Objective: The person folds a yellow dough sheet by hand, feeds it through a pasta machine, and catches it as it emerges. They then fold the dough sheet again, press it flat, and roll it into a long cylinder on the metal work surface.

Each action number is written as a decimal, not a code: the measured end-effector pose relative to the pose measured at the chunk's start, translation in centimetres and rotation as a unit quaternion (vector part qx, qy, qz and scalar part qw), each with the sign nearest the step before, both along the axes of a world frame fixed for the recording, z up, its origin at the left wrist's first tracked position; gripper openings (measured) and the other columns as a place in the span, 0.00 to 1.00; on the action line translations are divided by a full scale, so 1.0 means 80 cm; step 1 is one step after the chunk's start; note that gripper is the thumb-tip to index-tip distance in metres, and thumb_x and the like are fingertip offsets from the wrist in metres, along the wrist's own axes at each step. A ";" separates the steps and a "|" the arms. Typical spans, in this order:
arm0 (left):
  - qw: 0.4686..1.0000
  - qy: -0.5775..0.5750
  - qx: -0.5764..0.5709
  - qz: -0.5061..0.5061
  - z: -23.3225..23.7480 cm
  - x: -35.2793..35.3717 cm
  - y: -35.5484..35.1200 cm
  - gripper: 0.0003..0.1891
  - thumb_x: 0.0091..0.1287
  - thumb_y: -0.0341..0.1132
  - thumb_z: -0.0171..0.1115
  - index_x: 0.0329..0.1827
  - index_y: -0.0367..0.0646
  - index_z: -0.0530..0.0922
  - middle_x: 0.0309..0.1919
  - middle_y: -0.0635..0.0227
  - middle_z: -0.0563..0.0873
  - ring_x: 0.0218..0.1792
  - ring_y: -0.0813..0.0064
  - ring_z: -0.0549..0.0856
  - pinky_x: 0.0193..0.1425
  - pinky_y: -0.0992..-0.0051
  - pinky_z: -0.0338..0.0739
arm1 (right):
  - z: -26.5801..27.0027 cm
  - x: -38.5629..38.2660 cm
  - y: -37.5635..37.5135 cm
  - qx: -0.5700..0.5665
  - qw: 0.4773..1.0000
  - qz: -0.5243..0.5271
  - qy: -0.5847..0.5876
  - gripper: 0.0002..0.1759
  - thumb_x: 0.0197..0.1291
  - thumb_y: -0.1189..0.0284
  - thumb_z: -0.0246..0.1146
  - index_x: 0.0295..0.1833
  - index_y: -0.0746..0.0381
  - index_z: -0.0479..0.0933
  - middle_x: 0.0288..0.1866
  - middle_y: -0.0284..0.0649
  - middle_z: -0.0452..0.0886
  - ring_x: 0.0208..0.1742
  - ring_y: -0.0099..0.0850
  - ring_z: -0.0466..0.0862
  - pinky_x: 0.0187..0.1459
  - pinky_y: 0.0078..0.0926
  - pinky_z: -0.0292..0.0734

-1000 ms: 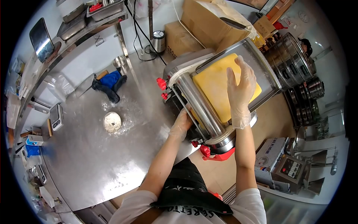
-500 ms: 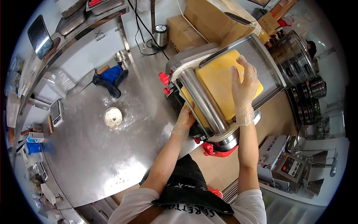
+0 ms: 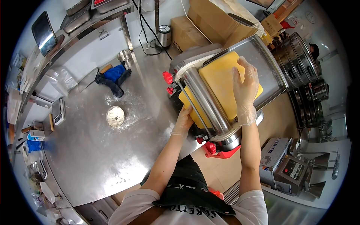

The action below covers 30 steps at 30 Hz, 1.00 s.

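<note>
A yellow dough sheet [image 3: 219,77] lies flat on the machine's feed side and runs under the steel roller [image 3: 208,101] of a dough sheeter. Its other end [image 3: 190,98] comes out on the roller's left side, below a thin metal rod. My left hand [image 3: 183,123], in a clear plastic glove, holds the edge of this emerging end, fingers partly hidden beneath it. My right hand [image 3: 246,88], gloved too, is over the right part of the sheet with thumb and fingers apart. Red knobs [image 3: 211,147] sit at the roller's ends.
A steel worktable [image 3: 93,153] bears a bowl of flour [image 3: 115,116], scattered flour, a blue and black cloth or glove [image 3: 113,76] and a digital scale [image 3: 58,112]. Cardboard boxes [image 3: 187,34] stand behind the machine. Steel pots [image 3: 294,56] are at the right.
More of the dough sheet has come out on the roller's left side, and my left hand has shifted slightly left with its edge. My right hand stays nearly in place; the view has tilted slightly.
</note>
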State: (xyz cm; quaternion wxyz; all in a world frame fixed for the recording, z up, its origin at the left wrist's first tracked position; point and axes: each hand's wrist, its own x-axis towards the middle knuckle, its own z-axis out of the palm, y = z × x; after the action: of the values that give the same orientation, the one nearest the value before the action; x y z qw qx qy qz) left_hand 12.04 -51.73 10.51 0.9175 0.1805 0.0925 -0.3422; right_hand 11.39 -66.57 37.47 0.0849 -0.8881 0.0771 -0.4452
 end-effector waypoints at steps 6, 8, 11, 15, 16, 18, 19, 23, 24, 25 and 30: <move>0.999 0.035 0.037 0.012 0.001 -0.004 0.008 0.24 0.76 0.30 0.62 0.73 0.45 0.69 0.65 0.65 0.82 0.67 0.63 0.80 0.75 0.56 0.73 | 0.001 0.000 0.001 -0.005 1.000 0.002 0.000 0.22 0.61 0.79 0.71 0.62 0.60 0.79 0.53 0.41 0.87 0.56 0.43 0.84 0.58 0.39 0.82; 0.999 0.034 0.023 0.008 -0.007 -0.003 0.010 0.24 0.76 0.31 0.64 0.73 0.46 0.71 0.65 0.68 0.83 0.67 0.66 0.81 0.75 0.59 0.74 | 0.001 0.000 0.002 -0.004 1.000 0.003 0.000 0.23 0.61 0.79 0.71 0.62 0.60 0.79 0.53 0.41 0.87 0.56 0.42 0.84 0.58 0.39 0.82; 0.999 0.041 0.024 0.006 -0.020 -0.003 0.013 0.24 0.75 0.32 0.65 0.73 0.47 0.72 0.65 0.70 0.84 0.67 0.68 0.81 0.75 0.62 0.73 | 0.001 0.001 0.003 -0.001 1.000 0.005 -0.001 0.23 0.61 0.79 0.72 0.62 0.60 0.79 0.53 0.41 0.87 0.56 0.42 0.85 0.57 0.38 0.82; 1.000 0.027 0.014 0.002 -0.034 -0.003 0.017 0.24 0.75 0.32 0.65 0.73 0.47 0.72 0.65 0.70 0.83 0.67 0.68 0.81 0.76 0.63 0.72 | -0.002 0.001 0.000 -0.003 1.000 0.008 0.003 0.23 0.60 0.79 0.72 0.62 0.60 0.79 0.53 0.40 0.87 0.56 0.42 0.85 0.57 0.38 0.82; 0.999 0.031 0.020 0.003 -0.039 -0.004 0.018 0.24 0.75 0.32 0.65 0.73 0.47 0.71 0.65 0.70 0.83 0.68 0.68 0.81 0.76 0.63 0.72 | -0.002 0.001 -0.001 -0.002 1.000 0.009 0.005 0.23 0.60 0.79 0.71 0.62 0.60 0.79 0.53 0.40 0.87 0.56 0.42 0.85 0.57 0.38 0.82; 0.999 0.040 0.031 0.006 -0.042 -0.005 0.019 0.25 0.75 0.32 0.65 0.74 0.48 0.71 0.65 0.71 0.83 0.68 0.68 0.81 0.75 0.63 0.72 | -0.003 0.002 -0.002 -0.005 1.000 0.011 0.006 0.23 0.61 0.79 0.71 0.62 0.60 0.79 0.53 0.40 0.87 0.56 0.42 0.84 0.57 0.38 0.82; 0.999 0.042 0.031 0.005 -0.043 -0.005 0.021 0.25 0.76 0.32 0.65 0.74 0.48 0.71 0.66 0.71 0.83 0.68 0.68 0.81 0.75 0.63 0.72 | -0.003 0.002 -0.002 -0.006 1.000 0.012 0.006 0.23 0.61 0.79 0.71 0.62 0.60 0.79 0.53 0.40 0.87 0.56 0.42 0.84 0.57 0.38 0.82; 0.998 0.050 0.037 0.005 -0.050 -0.006 0.026 0.25 0.76 0.32 0.64 0.74 0.48 0.71 0.66 0.70 0.83 0.68 0.67 0.80 0.76 0.62 0.72 | -0.004 0.002 -0.001 -0.003 1.000 0.010 0.012 0.23 0.61 0.79 0.71 0.62 0.60 0.79 0.53 0.40 0.87 0.56 0.42 0.84 0.58 0.38 0.81; 0.998 0.051 0.041 0.007 -0.050 -0.006 0.027 0.25 0.76 0.32 0.64 0.74 0.48 0.71 0.67 0.70 0.82 0.69 0.67 0.80 0.76 0.62 0.72 | -0.004 0.002 -0.001 -0.001 1.000 0.009 0.013 0.23 0.61 0.79 0.71 0.62 0.60 0.79 0.53 0.40 0.87 0.56 0.42 0.84 0.58 0.38 0.81; 0.998 0.053 0.043 0.009 -0.051 -0.006 0.028 0.25 0.76 0.31 0.64 0.74 0.48 0.71 0.67 0.70 0.82 0.69 0.67 0.80 0.76 0.62 0.72 | -0.004 0.002 0.000 0.001 1.000 0.007 0.015 0.23 0.61 0.79 0.71 0.62 0.60 0.79 0.53 0.40 0.87 0.56 0.42 0.84 0.58 0.38 0.81; 0.997 0.060 0.047 0.019 -0.064 -0.006 0.033 0.25 0.75 0.30 0.64 0.74 0.48 0.71 0.67 0.70 0.82 0.69 0.66 0.80 0.76 0.61 0.72 | -0.004 0.002 0.001 -0.005 1.000 0.010 0.017 0.22 0.61 0.79 0.71 0.61 0.60 0.79 0.53 0.40 0.87 0.56 0.42 0.84 0.58 0.39 0.81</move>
State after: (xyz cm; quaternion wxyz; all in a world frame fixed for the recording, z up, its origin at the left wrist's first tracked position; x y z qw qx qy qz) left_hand 11.55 -49.05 5.43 0.9071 0.2004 0.1670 -0.3303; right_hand 11.53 -66.53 37.17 0.0832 -0.8966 0.0677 -0.4297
